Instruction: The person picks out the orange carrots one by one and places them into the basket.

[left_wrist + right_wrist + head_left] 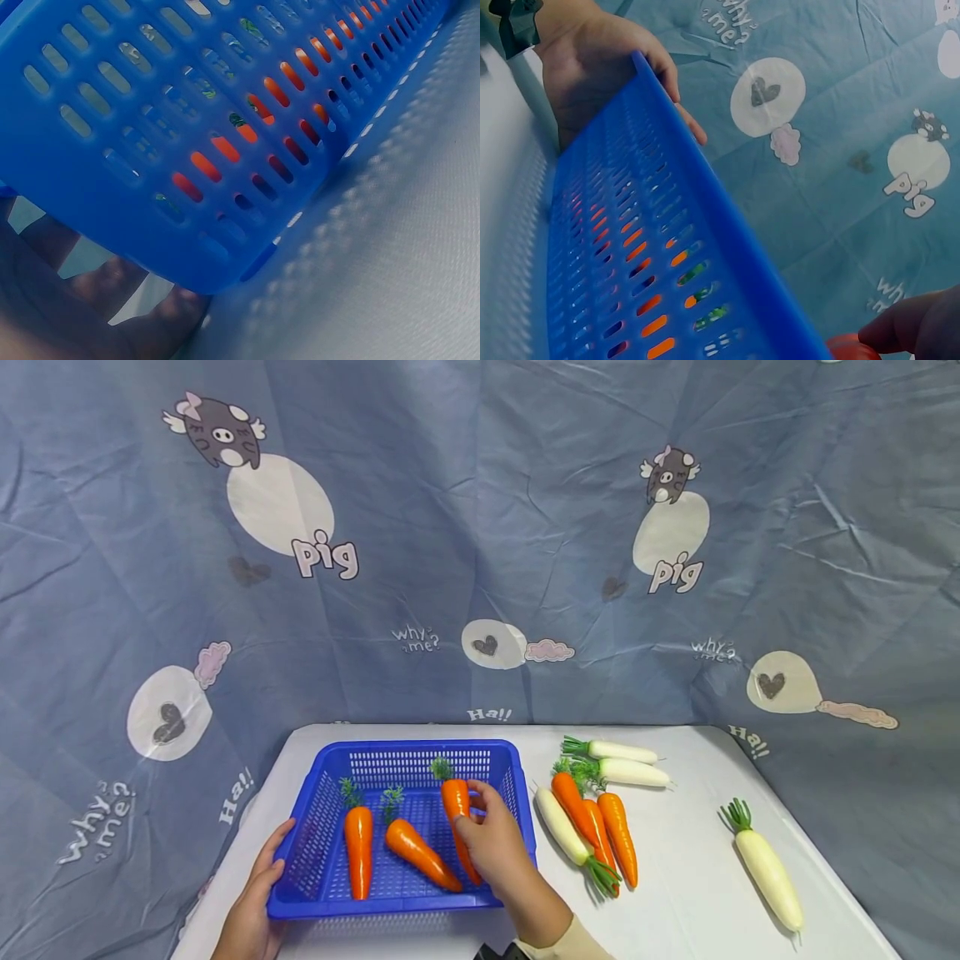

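A blue plastic basket (390, 905) sits on the white table with three carrots in its bed. At its front left corner my left hand (255, 902) holds the side wall; the left wrist view shows the fingers (169, 311) against the basket's outside. My right hand (495, 839) reaches over the front rim and pinches the rightmost carrot (454, 802) between thumb and fingers, its leafy top pointing away. Left of it lie a slanted carrot (422, 856) and an upright-pointing carrot (359, 852). In the right wrist view the held carrot (849, 349) shows only in part.
Right of the basket lies a group of several carrots (618, 839) beside a white radish (561, 827). Two more white radishes (630, 772) lie behind them. Another white radish (770, 878) is near the right table edge. A patterned blue-grey cloth (420, 568) hangs behind the table.
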Demonstrator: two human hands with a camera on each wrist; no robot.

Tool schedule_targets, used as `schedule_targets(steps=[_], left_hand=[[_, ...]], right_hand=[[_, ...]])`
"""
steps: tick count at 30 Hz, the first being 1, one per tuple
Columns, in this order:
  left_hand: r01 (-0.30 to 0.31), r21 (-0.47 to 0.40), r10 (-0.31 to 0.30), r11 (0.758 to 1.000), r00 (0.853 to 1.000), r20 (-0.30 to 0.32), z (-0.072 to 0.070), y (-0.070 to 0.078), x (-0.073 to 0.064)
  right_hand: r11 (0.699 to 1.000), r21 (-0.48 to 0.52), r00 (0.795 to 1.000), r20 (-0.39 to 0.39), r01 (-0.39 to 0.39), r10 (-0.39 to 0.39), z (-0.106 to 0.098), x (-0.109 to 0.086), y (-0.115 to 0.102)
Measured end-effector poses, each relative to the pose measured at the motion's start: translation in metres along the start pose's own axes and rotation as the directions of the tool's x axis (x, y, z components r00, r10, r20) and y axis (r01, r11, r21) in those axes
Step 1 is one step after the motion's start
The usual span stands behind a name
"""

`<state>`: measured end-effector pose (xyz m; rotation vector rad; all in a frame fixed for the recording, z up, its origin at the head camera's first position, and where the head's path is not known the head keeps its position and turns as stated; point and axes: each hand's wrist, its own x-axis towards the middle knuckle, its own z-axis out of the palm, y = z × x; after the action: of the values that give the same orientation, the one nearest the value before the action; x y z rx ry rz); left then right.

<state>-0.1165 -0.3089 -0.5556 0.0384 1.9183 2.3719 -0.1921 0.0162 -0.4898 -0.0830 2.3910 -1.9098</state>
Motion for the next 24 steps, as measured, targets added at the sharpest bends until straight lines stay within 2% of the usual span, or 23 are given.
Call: schedule_targets(steps=[17,24], left_hand=[[0.01,0.023,-0.009,1.0,1.0,-0.012,0.0006,0.0004,-0.0005],[0.044,0.029,-0.042,0.999,0.998,-0.039,0.0004,0.0012,-0.0002]], right_hand=[[1.0,-0.014,1.0,-0.01,-0.013,0.013,0.0005,0.0002,0.0012],[1.0,-0.002,1.0,-0.009,-0.001,0.001,0.0022,-0.0013,0.0019]])
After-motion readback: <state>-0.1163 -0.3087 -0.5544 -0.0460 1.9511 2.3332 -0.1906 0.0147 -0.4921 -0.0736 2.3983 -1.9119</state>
